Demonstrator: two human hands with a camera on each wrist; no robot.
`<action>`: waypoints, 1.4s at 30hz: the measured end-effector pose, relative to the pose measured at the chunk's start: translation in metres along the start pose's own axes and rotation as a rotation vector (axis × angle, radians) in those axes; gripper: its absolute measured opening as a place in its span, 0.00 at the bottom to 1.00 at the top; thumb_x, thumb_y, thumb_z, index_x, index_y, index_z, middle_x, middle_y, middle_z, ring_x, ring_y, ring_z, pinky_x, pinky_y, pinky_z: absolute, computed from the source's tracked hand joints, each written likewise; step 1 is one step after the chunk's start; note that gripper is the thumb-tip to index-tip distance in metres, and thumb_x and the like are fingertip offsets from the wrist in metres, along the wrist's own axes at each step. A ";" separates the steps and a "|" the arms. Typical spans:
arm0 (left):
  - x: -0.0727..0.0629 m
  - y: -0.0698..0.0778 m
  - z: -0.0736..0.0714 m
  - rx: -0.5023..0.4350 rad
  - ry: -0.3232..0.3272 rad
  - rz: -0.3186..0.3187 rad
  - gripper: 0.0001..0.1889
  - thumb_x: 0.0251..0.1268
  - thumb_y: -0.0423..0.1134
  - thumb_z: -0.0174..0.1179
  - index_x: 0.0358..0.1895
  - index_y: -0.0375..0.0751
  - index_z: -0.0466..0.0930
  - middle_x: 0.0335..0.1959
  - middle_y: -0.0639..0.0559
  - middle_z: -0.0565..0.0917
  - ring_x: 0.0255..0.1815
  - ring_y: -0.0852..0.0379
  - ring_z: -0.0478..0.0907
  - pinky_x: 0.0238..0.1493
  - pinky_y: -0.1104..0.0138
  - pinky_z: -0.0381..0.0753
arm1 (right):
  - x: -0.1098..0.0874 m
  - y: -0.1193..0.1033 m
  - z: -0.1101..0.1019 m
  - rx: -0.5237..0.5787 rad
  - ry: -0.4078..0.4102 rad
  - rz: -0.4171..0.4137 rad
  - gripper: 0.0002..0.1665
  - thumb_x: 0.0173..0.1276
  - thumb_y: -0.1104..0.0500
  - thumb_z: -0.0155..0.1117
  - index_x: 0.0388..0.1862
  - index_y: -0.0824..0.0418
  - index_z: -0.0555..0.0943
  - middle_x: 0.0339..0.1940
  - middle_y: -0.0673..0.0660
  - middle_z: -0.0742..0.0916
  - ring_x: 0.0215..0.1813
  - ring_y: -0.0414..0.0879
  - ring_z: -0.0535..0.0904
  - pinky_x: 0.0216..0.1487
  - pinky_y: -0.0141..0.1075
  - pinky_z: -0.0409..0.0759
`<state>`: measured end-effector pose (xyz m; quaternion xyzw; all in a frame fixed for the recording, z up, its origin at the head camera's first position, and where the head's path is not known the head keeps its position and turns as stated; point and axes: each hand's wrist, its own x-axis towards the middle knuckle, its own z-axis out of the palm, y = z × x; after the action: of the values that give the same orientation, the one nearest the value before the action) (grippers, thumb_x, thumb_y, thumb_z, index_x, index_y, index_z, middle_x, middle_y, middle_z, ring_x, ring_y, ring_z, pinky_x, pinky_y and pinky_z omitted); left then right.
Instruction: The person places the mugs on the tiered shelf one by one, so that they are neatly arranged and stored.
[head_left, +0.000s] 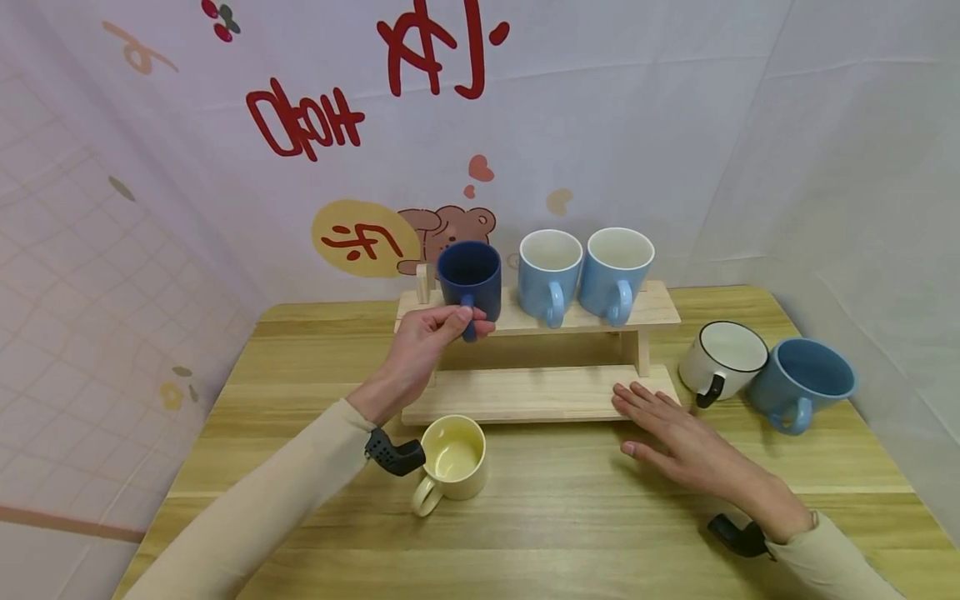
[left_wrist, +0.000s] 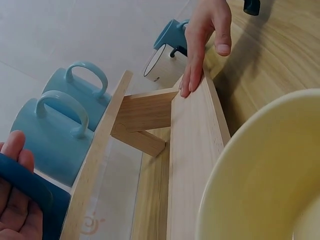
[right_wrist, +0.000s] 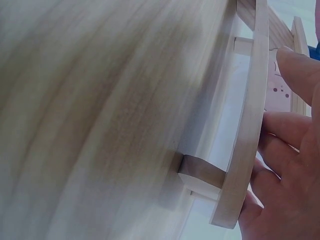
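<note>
My left hand (head_left: 431, 346) grips the handle of a dark blue mug (head_left: 480, 279) at the left end of the upper shelf (head_left: 510, 321) of a small wooden rack. Two light blue mugs (head_left: 550, 271) stand upright to its right, handles facing me. At the right end of the lower shelf (head_left: 525, 396), my right hand (head_left: 686, 450) rests its straight fingertips on the board. In the left wrist view, fingers (left_wrist: 17, 215) wrap the dark blue handle. The right wrist view shows the right fingers (right_wrist: 280, 150) along the board's edge.
A pale yellow mug (head_left: 457, 467) stands on the table (head_left: 570, 533) before the rack, below my left wrist. Right of the rack are a white mug (head_left: 723, 358) with a black handle and a blue mug (head_left: 813, 375), close together. A printed cloth (head_left: 637, 125) hangs behind.
</note>
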<state>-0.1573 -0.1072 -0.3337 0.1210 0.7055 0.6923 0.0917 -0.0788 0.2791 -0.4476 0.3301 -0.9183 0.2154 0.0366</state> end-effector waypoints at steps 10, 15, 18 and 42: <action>0.006 -0.002 -0.001 0.040 -0.010 0.022 0.22 0.83 0.47 0.52 0.60 0.30 0.82 0.52 0.43 0.89 0.60 0.50 0.83 0.75 0.55 0.67 | 0.000 -0.001 0.000 -0.005 -0.001 0.001 0.40 0.75 0.49 0.68 0.79 0.63 0.68 0.79 0.62 0.71 0.79 0.63 0.63 0.80 0.25 0.38; 0.009 -0.003 -0.002 0.072 -0.007 0.040 0.22 0.84 0.47 0.51 0.59 0.31 0.83 0.51 0.43 0.90 0.59 0.51 0.83 0.74 0.56 0.69 | 0.000 -0.002 -0.001 -0.007 0.001 0.000 0.40 0.74 0.49 0.69 0.79 0.63 0.68 0.79 0.62 0.71 0.79 0.62 0.63 0.80 0.25 0.37; 0.010 -0.003 -0.003 0.102 -0.009 0.059 0.21 0.84 0.46 0.50 0.58 0.31 0.83 0.51 0.43 0.90 0.58 0.51 0.84 0.72 0.56 0.71 | 0.000 -0.002 -0.001 -0.007 0.000 0.001 0.40 0.74 0.49 0.68 0.79 0.63 0.68 0.79 0.62 0.71 0.79 0.62 0.63 0.79 0.25 0.37; -0.024 -0.003 -0.022 0.416 0.015 0.126 0.22 0.80 0.46 0.57 0.69 0.41 0.77 0.66 0.46 0.81 0.67 0.46 0.77 0.69 0.46 0.74 | -0.001 -0.003 0.000 0.000 0.002 -0.003 0.40 0.75 0.50 0.68 0.79 0.63 0.67 0.80 0.63 0.70 0.80 0.62 0.62 0.80 0.25 0.37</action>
<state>-0.1414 -0.1354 -0.3368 0.1758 0.8249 0.5370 0.0161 -0.0765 0.2775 -0.4462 0.3315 -0.9177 0.2156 0.0382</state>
